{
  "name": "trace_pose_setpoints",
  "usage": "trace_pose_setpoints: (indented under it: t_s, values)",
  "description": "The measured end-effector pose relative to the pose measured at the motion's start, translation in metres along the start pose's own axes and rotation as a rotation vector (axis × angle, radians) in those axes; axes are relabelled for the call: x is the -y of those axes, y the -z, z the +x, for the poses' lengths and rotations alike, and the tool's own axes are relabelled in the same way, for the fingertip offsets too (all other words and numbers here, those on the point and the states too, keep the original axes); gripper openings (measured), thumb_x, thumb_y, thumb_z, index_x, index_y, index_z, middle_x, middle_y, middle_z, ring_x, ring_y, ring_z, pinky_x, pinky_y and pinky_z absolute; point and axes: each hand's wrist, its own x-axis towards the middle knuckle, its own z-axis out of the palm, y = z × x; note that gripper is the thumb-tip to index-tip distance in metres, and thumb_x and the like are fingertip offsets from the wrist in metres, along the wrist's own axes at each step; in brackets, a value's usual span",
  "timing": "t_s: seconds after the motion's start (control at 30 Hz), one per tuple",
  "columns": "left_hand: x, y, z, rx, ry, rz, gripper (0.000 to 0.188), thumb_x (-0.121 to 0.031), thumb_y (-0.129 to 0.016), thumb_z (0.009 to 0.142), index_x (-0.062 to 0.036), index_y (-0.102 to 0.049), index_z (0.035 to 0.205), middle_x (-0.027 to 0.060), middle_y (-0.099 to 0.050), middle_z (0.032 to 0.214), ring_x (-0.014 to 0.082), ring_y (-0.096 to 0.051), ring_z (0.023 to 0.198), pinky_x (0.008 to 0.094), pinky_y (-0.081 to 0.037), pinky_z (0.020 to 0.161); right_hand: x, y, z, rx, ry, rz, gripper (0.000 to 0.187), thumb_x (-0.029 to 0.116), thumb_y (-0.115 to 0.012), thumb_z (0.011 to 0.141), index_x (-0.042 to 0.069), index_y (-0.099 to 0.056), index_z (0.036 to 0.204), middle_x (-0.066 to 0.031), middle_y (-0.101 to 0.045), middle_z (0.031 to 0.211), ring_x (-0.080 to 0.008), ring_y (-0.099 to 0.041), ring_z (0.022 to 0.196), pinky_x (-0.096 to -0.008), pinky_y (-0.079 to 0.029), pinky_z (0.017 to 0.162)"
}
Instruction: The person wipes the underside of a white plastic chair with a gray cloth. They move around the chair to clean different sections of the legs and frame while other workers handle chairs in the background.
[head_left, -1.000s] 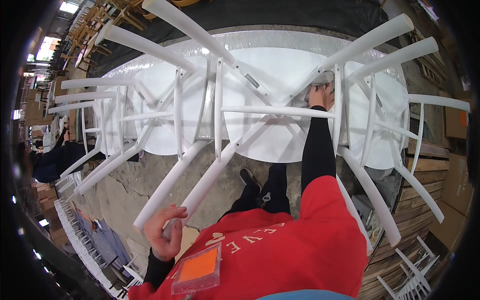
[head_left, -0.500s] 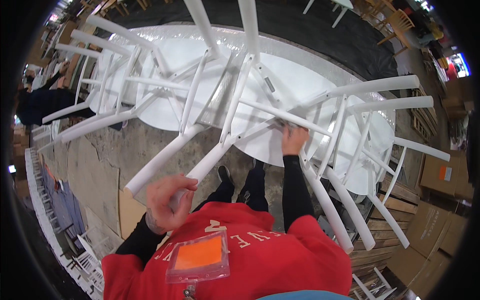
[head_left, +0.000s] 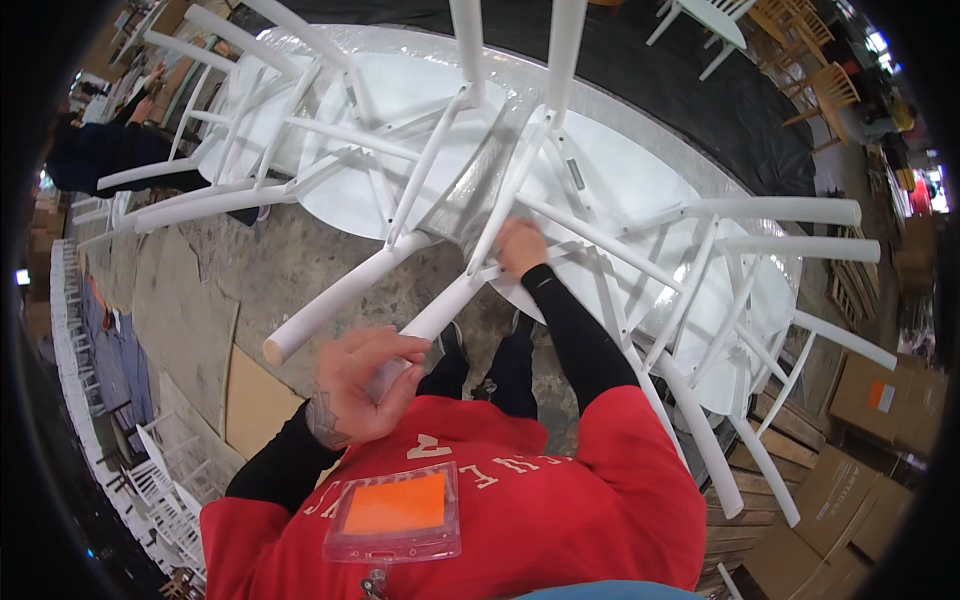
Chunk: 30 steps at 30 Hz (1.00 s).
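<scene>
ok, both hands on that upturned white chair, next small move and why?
Probably steady the leg before anything else. The left hand wraps the end of one white chair leg, while the right hand presses on the frame where the rungs meet. The chair lies tilted among others on the wrapped white table, so it could slide.

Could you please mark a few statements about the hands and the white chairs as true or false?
1. The left hand grips the end of a white chair leg. True.
2. The right hand holds a hammer. False: it rests bare on the chair frame.
3. The chairs are black. False: they are white.
4. An orange badge lies on the red shirt. True.
5. Cardboard boxes stand at the right. True.
</scene>
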Motion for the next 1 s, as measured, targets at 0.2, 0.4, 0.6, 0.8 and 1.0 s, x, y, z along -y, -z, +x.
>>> trace_pose_setpoints:
  t_s: [0.2, 0.4, 0.6, 0.8, 1.0]
  values:
    - [-0.007, 0.007, 0.011, 0.07, 0.005, 0.037, 0.026, -0.002, -0.071, 0.075, -0.005, -0.071, 0.1, 0.0117, -0.072, 0.086, 0.034, -0.071, 0.083, 0.0437, -0.056, 0.088, -0.061, 0.018, 0.061, -0.232, -0.502, -0.174, 0.055, 0.04, -0.054, 0.097, 0.004, -0.056, 0.138, -0.0151, -0.046, 0.151, -0.0383, -0.036, 0.144, -0.0559, -0.031, 0.114]
    - [-0.001, 0.009, 0.006, 0.058, -0.052, 0.069, 0.028, -0.005, -0.072, 0.075, -0.0058, -0.07, 0.104, 0.0098, -0.072, 0.088, 0.0325, -0.071, 0.084, 0.0437, -0.056, 0.087, -0.01, 0.017, 0.032, -0.173, -0.406, -0.103, 0.072, 0.044, -0.075, 0.081, 0.006, -0.055, 0.139, -0.0151, -0.053, 0.139, -0.0399, -0.042, 0.137, -0.0572, -0.037, 0.111]
    - [0.0, 0.006, 0.009, 0.047, -0.093, -0.038, 0.027, 0.0, -0.07, 0.075, -0.0046, -0.07, 0.102, 0.0102, -0.07, 0.084, 0.0307, -0.07, 0.078, 0.0394, -0.055, 0.076, 0.006, 0.041, -0.014, 0.094, -0.262, 0.105, 0.026, 0.033, -0.067, 0.085, 0.01, -0.074, 0.093, -0.0119, -0.069, 0.098, -0.0336, -0.065, 0.098, -0.0486, -0.052, 0.087]
    - [0.006, 0.002, 0.007, -0.002, -0.097, -0.065, 0.023, -0.012, -0.075, 0.079, -0.0073, -0.069, 0.101, 0.0063, -0.07, 0.084, 0.0294, -0.069, 0.079, 0.0399, -0.054, 0.072, 0.023, 0.102, -0.049, 0.319, -0.055, 0.384, 0.035, 0.037, -0.063, 0.086, 0.003, -0.067, 0.086, -0.0198, -0.068, 0.083, -0.0402, -0.066, 0.08, -0.0487, -0.052, 0.074]
    - [0.003, 0.002, 0.01, 0.105, -0.051, -0.077, 0.028, -0.013, -0.075, 0.079, -0.0065, -0.07, 0.105, 0.008, -0.07, 0.085, 0.0295, -0.068, 0.078, 0.0409, -0.054, 0.074, -0.098, 0.211, -0.051, -0.269, -0.528, 0.642, 0.031, 0.028, -0.067, 0.085, -0.001, -0.072, 0.095, -0.0178, -0.073, 0.087, -0.0312, -0.073, 0.085, -0.0446, -0.055, 0.078]
